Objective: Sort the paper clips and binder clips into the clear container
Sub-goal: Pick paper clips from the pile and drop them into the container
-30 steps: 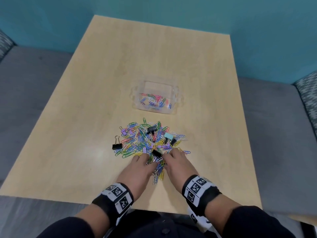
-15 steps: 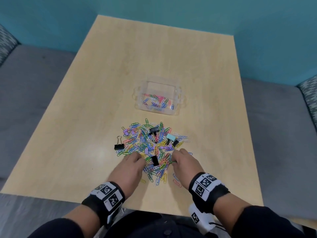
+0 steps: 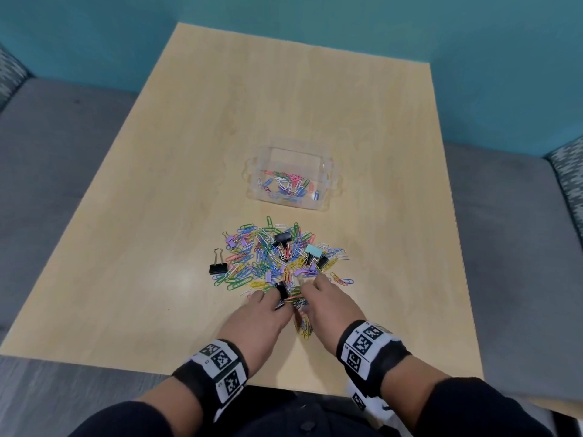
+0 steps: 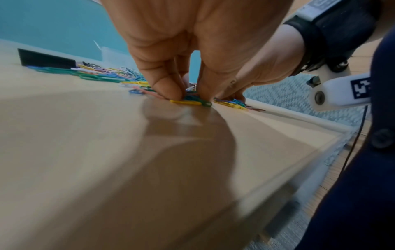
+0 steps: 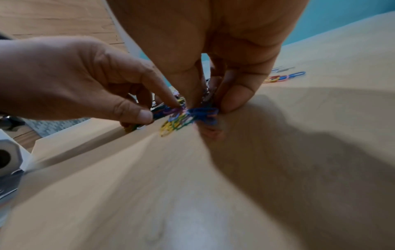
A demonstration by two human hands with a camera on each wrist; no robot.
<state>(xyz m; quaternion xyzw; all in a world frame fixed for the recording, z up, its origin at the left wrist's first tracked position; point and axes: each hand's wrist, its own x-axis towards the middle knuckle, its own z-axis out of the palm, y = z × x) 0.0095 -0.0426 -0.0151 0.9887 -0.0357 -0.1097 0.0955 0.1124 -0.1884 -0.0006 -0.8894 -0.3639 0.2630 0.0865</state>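
Observation:
A heap of coloured paper clips (image 3: pixel 268 257) lies mid-table with binder clips among it: black ones (image 3: pixel 217 268) (image 3: pixel 283 238) and a pale blue one (image 3: pixel 313 250). Beyond it stands the clear container (image 3: pixel 329 171), holding some paper clips. Both hands meet at the heap's near edge. My left hand (image 3: pixel 268 299) pinches a bunch of clips (image 4: pixel 192 101) against the table. My right hand (image 3: pixel 310 288) pinches blue and yellow clips (image 5: pixel 192 116) with thumb and fingers (image 5: pixel 235 94). A small black binder clip (image 3: pixel 281 290) sits between the two hands.
The wooden table (image 3: pixel 284 105) is bordered by grey bench seats (image 3: pixel 47 184) left and right and a teal wall behind. A few stray clips (image 3: pixel 342 279) lie right of my right hand. The table's near edge is just behind my wrists.
The hands spread apart half a second ago and have now come back together, drawing the near clips into a bunch between them.

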